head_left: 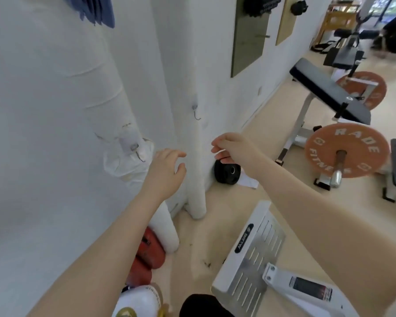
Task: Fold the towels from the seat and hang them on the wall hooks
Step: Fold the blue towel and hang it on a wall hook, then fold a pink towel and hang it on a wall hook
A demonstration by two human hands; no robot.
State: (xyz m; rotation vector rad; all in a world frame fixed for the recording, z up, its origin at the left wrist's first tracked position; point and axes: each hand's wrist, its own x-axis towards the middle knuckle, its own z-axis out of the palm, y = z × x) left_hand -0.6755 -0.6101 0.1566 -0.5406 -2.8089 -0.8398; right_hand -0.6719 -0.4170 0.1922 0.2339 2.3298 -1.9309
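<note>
Towel [128, 165], white, hangs bunched on the near hook [138, 153] on the wall [44, 133]. Left hand [166, 171] just right of it, fingers loosely spread, holding nothing, not touching. Right hand [232, 148] further right, fingers relaxed, empty, in front of the wall's corner. Second hook [196, 113] above, bare. Blue towel [94, 10] at top edge. Black plate [227, 172] on floor behind the right hand.

We see a blue cloth towel [94, 10] hanging high on the white wall. Lower down, a white towel [126, 163] hangs bunched from a small metal wall hook [136, 149]. Another small metal hook [196, 112] on the white pillar is bare.
</note>
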